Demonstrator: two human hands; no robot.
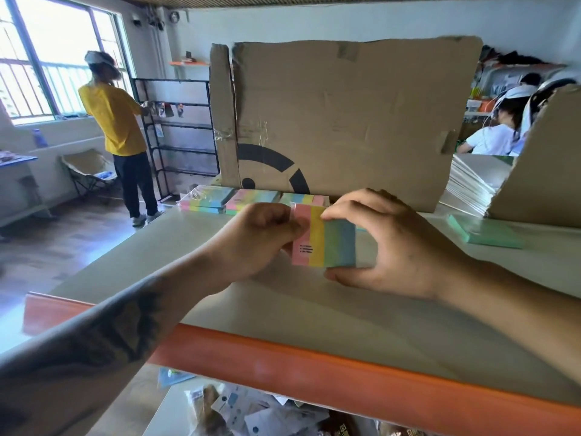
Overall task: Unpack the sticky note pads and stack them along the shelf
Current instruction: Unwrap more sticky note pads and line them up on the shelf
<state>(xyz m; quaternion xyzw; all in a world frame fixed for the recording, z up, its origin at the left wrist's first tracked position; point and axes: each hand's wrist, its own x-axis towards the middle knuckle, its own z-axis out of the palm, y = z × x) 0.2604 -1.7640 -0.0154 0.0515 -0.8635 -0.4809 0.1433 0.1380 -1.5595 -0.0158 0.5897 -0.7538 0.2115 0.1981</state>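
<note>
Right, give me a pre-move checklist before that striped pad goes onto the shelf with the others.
1. Pad held securely: ok. The left hand pinches the pink end and the right hand grips the blue end of the striped pad.
2. Wrapper fully off: cannot tell. A clear film seems to show past the pad's right edge.
3. Row to join: ok. The stacked pads lie at the back of the shelf, against the cardboard box.
4. Free spot beside the row: cannot tell; the hands hide the row's right end.
5. Green pad out of the way: ok, it lies far right.
</note>
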